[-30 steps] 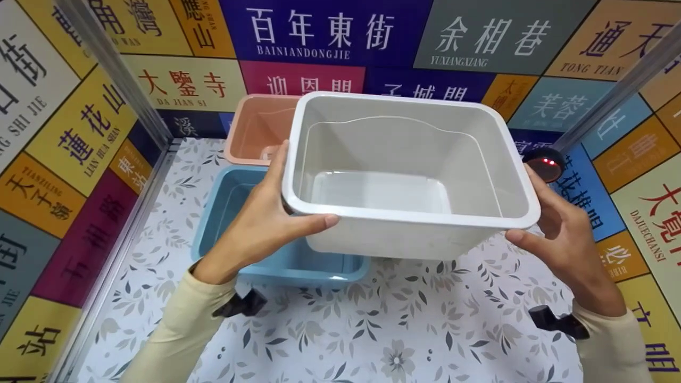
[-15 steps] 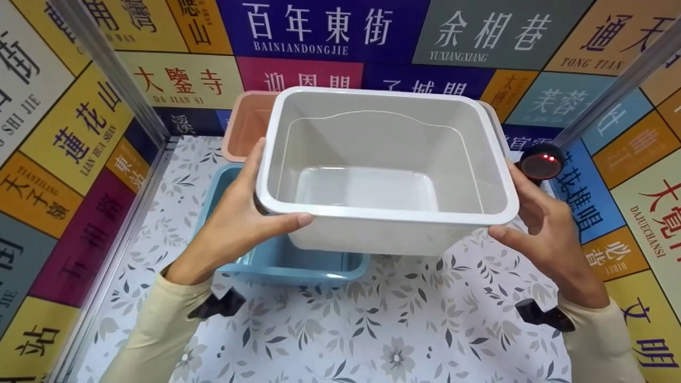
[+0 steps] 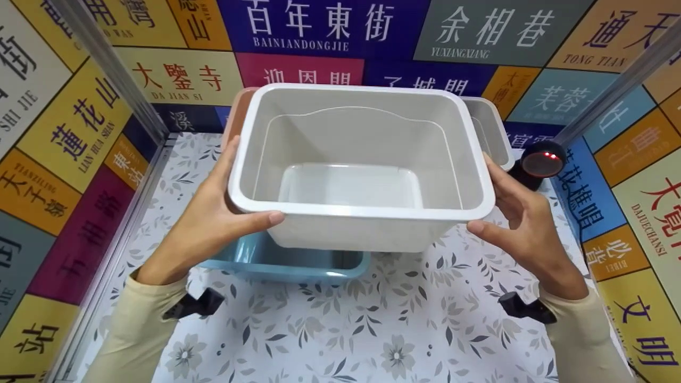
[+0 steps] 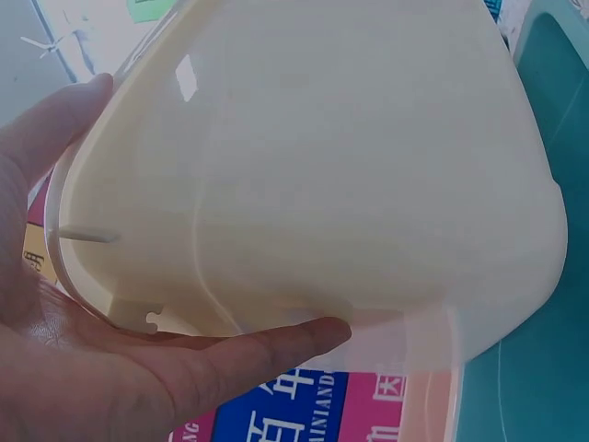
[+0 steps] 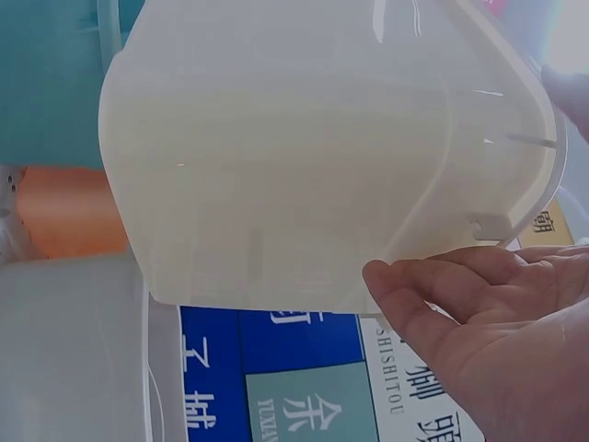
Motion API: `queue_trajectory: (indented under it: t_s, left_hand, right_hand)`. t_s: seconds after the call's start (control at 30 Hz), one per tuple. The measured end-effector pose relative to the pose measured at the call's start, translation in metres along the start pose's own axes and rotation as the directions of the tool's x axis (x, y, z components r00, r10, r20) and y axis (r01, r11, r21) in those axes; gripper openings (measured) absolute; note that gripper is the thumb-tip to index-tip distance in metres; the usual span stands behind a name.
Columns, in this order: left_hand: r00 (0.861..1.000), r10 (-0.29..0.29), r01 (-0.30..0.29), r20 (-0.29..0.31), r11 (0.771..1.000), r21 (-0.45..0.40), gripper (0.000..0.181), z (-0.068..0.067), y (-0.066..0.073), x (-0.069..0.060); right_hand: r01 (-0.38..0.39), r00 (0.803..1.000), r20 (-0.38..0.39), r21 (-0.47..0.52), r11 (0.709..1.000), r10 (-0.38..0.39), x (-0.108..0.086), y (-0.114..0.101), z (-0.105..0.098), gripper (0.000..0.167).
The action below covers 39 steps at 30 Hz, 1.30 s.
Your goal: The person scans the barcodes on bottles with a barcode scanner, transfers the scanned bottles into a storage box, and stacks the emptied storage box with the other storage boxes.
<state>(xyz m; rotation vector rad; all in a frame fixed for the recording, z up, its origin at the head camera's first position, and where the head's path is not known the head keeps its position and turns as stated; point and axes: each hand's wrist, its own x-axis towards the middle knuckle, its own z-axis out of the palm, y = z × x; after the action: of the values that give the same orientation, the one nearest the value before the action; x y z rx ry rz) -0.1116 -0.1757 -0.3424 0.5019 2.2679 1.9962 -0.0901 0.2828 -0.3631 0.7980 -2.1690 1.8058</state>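
A white plastic storage bin [image 3: 351, 229] is held up above the table, tilted so that its hollow inside faces the head view; nothing shows inside it. My left hand [image 3: 205, 221] grips its left end, thumb over the front rim and fingers along the side wall. At the opposite end my right hand [image 3: 526, 229] holds the rim the same way. Both wrist views show fingers against the bin's outer wall [image 4: 350, 166]. Below and partly hidden by it stands a blue bin [image 3: 298, 271]. A pink bin [image 3: 238, 114] is mostly covered behind it.
At the back right stands a grey-white bin [image 3: 487, 127], partly hidden. Beside it is a black round device [image 3: 541, 162] with red lights. The leaf-patterned tabletop [image 3: 372, 330] lies between sign-covered walls [image 3: 330, 26] with metal corner posts.
Both hands have moved left with the white bin. It now covers more of the pink and blue bins, and the grey-white bin at the back right has come into sight.
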Motion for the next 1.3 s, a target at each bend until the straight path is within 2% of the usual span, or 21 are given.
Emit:
queue_trajectory:
  t_s: [0.17, 0.23, 0.47, 0.63, 0.87, 1.0, 1.17, 1.3]
  left_hand:
    - [0.998, 0.064, -0.063, 0.024, 0.997, -0.038, 0.128, -0.007, 0.002, 0.001]
    - [0.997, 0.073, -0.072, 0.03, 0.996, -0.053, 0.127, -0.01, 0.003, 0.001]
    - [1.0, -0.011, 0.011, -0.005, 1.0, -0.013, 0.122, -0.021, 0.001, -0.008]
    - [1.0, -0.012, 0.012, -0.004, 0.999, -0.034, 0.121, -0.027, -0.002, -0.012]
    - [0.999, -0.035, 0.036, -0.026, 0.999, 0.025, 0.12, -0.037, -0.004, -0.017]
    - [0.998, -0.046, 0.046, -0.037, 0.999, 0.001, 0.12, -0.041, -0.007, -0.022]
    - [0.998, -0.048, 0.046, -0.034, 0.998, -0.051, 0.12, -0.046, -0.011, -0.028]
    - [0.998, -0.056, 0.054, -0.034, 0.997, -0.055, 0.121, -0.051, -0.01, -0.032]
  right_hand:
    - [-0.007, 1.0, 0.0, 0.0, 1.0, 0.007, 0.005, 0.0, 0.007, 0.092]
    - [-0.009, 1.0, 0.002, -0.008, 1.0, 0.009, 0.006, 0.0, 0.01, 0.092]
    - [-0.009, 1.0, 0.001, 0.016, 1.0, 0.009, 0.009, 0.001, 0.022, 0.092]
    - [-0.015, 1.0, 0.008, 0.025, 1.0, 0.015, 0.011, 0.003, 0.029, 0.093]
    - [-0.034, 0.999, 0.009, 0.036, 0.999, 0.033, 0.012, 0.008, 0.038, 0.098]
    - [-0.033, 0.999, 0.016, 0.034, 0.999, 0.033, 0.013, 0.009, 0.044, 0.099]
    - [0.018, 0.999, 0.034, 0.023, 1.0, -0.019, 0.016, 0.009, 0.053, 0.095]
    - [0.024, 0.999, 0.042, 0.024, 0.999, -0.025, 0.017, 0.009, 0.057, 0.096]
